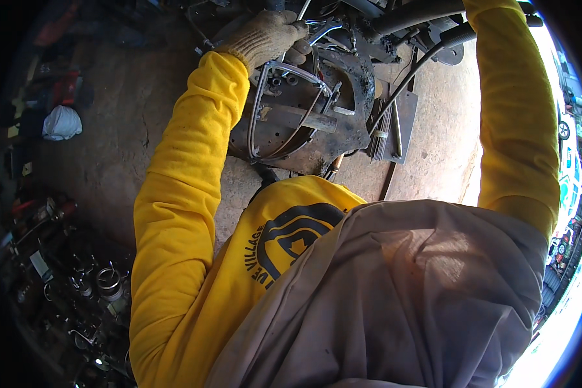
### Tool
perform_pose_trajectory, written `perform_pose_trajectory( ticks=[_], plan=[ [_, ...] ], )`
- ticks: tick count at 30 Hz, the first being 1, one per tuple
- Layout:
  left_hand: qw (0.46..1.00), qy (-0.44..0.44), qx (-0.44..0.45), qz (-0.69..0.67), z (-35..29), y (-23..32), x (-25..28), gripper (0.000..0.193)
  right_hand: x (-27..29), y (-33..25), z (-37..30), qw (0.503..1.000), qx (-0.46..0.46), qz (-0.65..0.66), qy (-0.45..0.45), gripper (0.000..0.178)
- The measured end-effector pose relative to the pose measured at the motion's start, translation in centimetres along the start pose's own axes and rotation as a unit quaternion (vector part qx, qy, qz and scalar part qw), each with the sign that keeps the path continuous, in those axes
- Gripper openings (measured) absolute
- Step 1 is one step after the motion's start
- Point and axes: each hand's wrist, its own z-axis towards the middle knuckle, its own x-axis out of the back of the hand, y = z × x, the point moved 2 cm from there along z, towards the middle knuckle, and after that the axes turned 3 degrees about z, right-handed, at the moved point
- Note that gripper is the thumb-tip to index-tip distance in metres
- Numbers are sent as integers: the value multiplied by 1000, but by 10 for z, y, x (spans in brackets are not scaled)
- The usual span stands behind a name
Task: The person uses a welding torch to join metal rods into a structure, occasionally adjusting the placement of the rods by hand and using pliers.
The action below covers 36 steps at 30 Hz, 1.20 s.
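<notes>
My left hand (265, 39), in a tan knitted glove, reaches to the top middle with its fingers curled and together. What they close on is hidden behind the glove. A thin pale rod (304, 8) sticks up beside the knuckles. Just below the fingers is a bent metal rod frame (257, 107), standing over a dark metal plate (352, 132) with holes. An open-ended wrench (327, 28) lies right of the hand. My right arm (517, 103), in a yellow sleeve, stretches up past the top right edge, and its hand is out of sight.
Thin rods (380, 136) lie in a bundle on a flat plate at the right of the metalwork. A dark cable (414, 68) curves across the upper right. A white bundle (62, 123) sits far left, above dark clutter (77, 284). Brown cloth (394, 291) covers the lower middle.
</notes>
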Motion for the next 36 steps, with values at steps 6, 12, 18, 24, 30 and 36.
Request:
perform_pose_trajectory(
  ticks=[6,12,18,24,30,36],
  plan=[
    [1000,-25,16,9,-13,15,4,27,1,3,7,998,-28,-45,-43,39],
    [999,-10,43,6,-14,17,2,25,3,-4,9,999,-7,-43,-23,38],
    [999,-17,43,21,-18,24,1,24,17,-8,3,989,-34,-60,-129,47],
    [999,-18,33,28,-17,21,2,25,18,-12,-4,984,112,-66,-122,42],
    [999,-23,35,14,-10,11,-1,24,-10,10,12,991,49,-95,-81,41],
    [997,-1,31,64,-10,7,0,27,-2,-24,-10,990,16,-106,-89,42]
  ],
)
